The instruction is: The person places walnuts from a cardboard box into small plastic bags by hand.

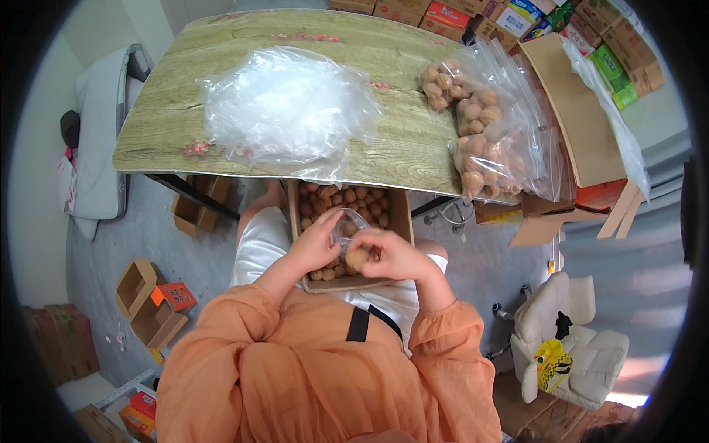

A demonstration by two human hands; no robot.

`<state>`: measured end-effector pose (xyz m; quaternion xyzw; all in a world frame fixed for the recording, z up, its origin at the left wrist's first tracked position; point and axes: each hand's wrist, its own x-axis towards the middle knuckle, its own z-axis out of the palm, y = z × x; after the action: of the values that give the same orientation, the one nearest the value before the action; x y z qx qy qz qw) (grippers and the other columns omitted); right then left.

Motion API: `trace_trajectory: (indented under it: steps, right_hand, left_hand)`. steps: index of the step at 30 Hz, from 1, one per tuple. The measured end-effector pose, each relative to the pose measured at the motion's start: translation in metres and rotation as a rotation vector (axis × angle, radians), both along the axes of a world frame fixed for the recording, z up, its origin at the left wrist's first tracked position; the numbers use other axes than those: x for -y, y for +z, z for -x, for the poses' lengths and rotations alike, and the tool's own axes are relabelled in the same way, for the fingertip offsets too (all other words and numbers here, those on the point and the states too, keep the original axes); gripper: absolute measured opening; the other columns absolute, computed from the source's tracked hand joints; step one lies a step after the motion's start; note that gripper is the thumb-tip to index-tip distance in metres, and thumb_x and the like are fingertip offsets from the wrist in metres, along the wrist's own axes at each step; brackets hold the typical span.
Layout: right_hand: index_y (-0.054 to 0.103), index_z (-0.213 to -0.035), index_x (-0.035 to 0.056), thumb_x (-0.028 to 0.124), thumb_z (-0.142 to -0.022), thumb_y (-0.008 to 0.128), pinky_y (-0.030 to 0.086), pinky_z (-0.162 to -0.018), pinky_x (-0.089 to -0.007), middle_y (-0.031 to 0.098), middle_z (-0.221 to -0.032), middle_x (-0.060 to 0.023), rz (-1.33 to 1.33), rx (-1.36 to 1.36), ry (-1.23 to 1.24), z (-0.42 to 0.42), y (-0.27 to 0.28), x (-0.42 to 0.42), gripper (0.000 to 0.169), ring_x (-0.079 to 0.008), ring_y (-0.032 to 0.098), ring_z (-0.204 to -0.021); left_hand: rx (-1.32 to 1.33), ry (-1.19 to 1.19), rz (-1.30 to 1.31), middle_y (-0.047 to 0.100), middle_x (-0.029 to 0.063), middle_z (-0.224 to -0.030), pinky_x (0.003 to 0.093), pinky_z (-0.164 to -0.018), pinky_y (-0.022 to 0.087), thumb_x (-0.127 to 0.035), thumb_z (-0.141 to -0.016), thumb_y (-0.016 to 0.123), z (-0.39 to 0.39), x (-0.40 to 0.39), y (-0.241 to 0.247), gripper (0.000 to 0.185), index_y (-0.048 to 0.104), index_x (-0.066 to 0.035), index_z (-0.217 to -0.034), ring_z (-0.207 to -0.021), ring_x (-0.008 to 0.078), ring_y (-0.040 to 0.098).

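My left hand (317, 242) holds a clear plastic bag (354, 220) by its edge, over an open cardboard box of walnuts (375, 206) between my legs. At least one walnut seems to show through the film. Beside the bag's mouth, my right hand (390, 253) grips a walnut (357, 258) between thumb and fingers. More walnuts lie loose in the box below both hands. Just beyond the box, a heap of clear plastic bags (288, 105) lies on the wood-grain table (404, 144). Bags filled with walnuts (484, 149) rest at the table's right end.
An open carton (576, 111) stands against the table's right end. Stacked cartons (426, 16) line the back. On the floor at left are open cardboard boxes (158, 326); at right stands a cream padded chair (581, 349). A table leg (194, 195) slants down at left.
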<state>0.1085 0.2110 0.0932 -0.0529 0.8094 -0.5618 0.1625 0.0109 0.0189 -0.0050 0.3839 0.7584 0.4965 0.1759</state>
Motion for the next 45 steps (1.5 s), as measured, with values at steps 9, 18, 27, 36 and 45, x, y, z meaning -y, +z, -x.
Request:
trace_trajectory:
  steps: [9, 18, 27, 36, 45]
  right_hand:
    - [0.063, -0.095, -0.0016, 0.008, -0.084, 0.069, 0.051, -0.068, -0.0379, 0.065, -0.097, -0.0177, -0.185, -0.245, -0.354, 0.012, -0.01, 0.018, 0.016, -0.0338, 0.064, -0.079]
    - [0.064, -0.112, 0.0019, 0.01, -0.085, 0.065, 0.053, -0.081, -0.0461, 0.068, -0.107, -0.0205, -0.511, 0.004, 0.127, 0.005, -0.091, 0.056, 0.029, -0.0395, 0.066, -0.095]
    - [0.054, -0.134, 0.0021, 0.009, -0.083, 0.061, 0.046, -0.101, -0.0425, 0.054, -0.137, -0.0209, -0.626, -0.131, 0.114, 0.027, -0.155, 0.102, 0.052, -0.0344, 0.055, -0.123]
    - [0.066, -0.112, 0.0098, 0.024, -0.077, 0.071, 0.053, -0.082, -0.042, 0.067, -0.108, -0.0163, -0.577, 0.023, 0.168, 0.019, -0.119, 0.079, 0.038, -0.0355, 0.064, -0.095]
    - [0.069, -0.101, 0.0004, 0.023, -0.082, 0.074, 0.05, -0.074, -0.0323, 0.067, -0.094, -0.011, 0.032, -0.084, -0.084, -0.004, -0.037, 0.015, 0.029, -0.0216, 0.062, -0.085]
  left_hand:
    - [-0.011, 0.014, -0.018, 0.046, 0.0199, -0.143, 0.0331, -0.073, 0.052, -0.002, -0.079, 0.062, 0.002, 0.0, 0.006, 0.067, 0.041, 0.004, -0.142, -0.077, 0.0256, 0.062]
    - [0.135, 0.119, 0.002, 0.05, 0.0216, -0.135, 0.0324, -0.073, 0.051, -0.003, -0.084, 0.059, 0.0, -0.001, 0.0, 0.06, 0.043, 0.004, -0.142, -0.076, 0.0235, 0.061]
    - [-0.133, 0.157, -0.078, 0.05, 0.0193, -0.14, 0.0273, -0.076, 0.05, -0.002, -0.085, 0.059, 0.006, 0.0, -0.015, 0.058, 0.046, -0.001, -0.142, -0.087, 0.0217, 0.062]
    - [0.095, 0.119, 0.009, 0.052, 0.0212, -0.135, 0.0352, -0.084, 0.051, -0.006, -0.083, 0.059, 0.001, -0.001, 0.002, 0.058, 0.046, 0.003, -0.139, -0.096, 0.0324, 0.063]
    - [0.093, 0.129, -0.007, 0.052, 0.0203, -0.134, 0.0329, -0.072, 0.052, 0.0, -0.079, 0.059, 0.002, -0.002, 0.001, 0.064, 0.044, 0.003, -0.141, -0.076, 0.0245, 0.062]
